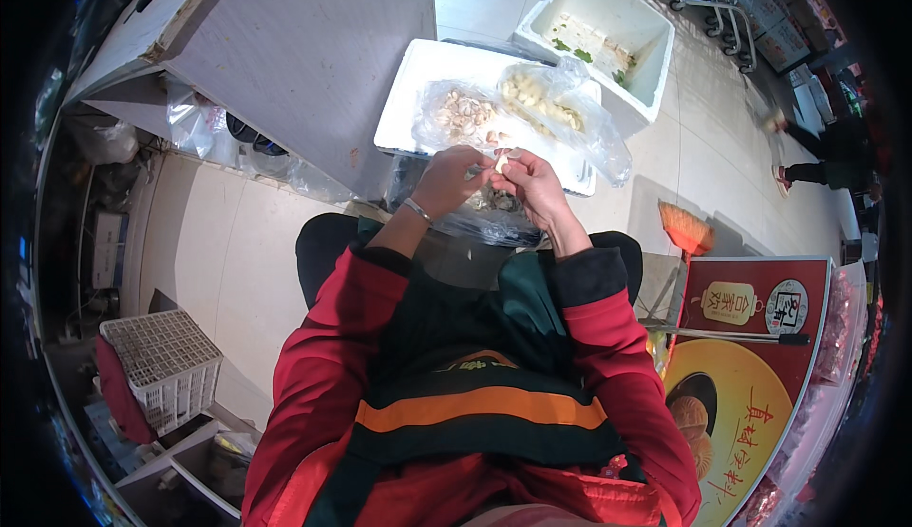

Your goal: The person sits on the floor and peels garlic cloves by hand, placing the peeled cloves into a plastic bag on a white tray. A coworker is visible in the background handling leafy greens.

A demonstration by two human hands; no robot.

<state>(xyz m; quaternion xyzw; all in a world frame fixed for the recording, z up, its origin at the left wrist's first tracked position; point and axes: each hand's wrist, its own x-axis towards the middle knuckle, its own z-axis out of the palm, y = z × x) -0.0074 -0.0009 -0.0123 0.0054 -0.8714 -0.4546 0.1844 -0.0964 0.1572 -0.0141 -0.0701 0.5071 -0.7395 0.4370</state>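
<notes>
Both of my hands meet over the near edge of a white foam lid (399, 110). Pinched in the fingers of my right hand (533, 183) is a pale garlic clove (501, 163). My left hand (450, 183) has its fingertips at the same clove, with what looks like a bit of skin between them. Beyond my hands, unpeeled garlic cloves (464, 115) lie on a clear plastic bag. To their right, another clear bag holds peeled cloves (541, 103). Below my hands, a plastic bag (491, 224) contains greyish scraps that I cannot make out fully.
A deep white foam box (605, 49) with green leaf scraps stands at the back right. A grey panel (306, 49) rises at the left. An orange broom (685, 227) leans beside a red display (748, 384). A white plastic crate (167, 370) sits lower left. Someone's legs (812, 149) show far right.
</notes>
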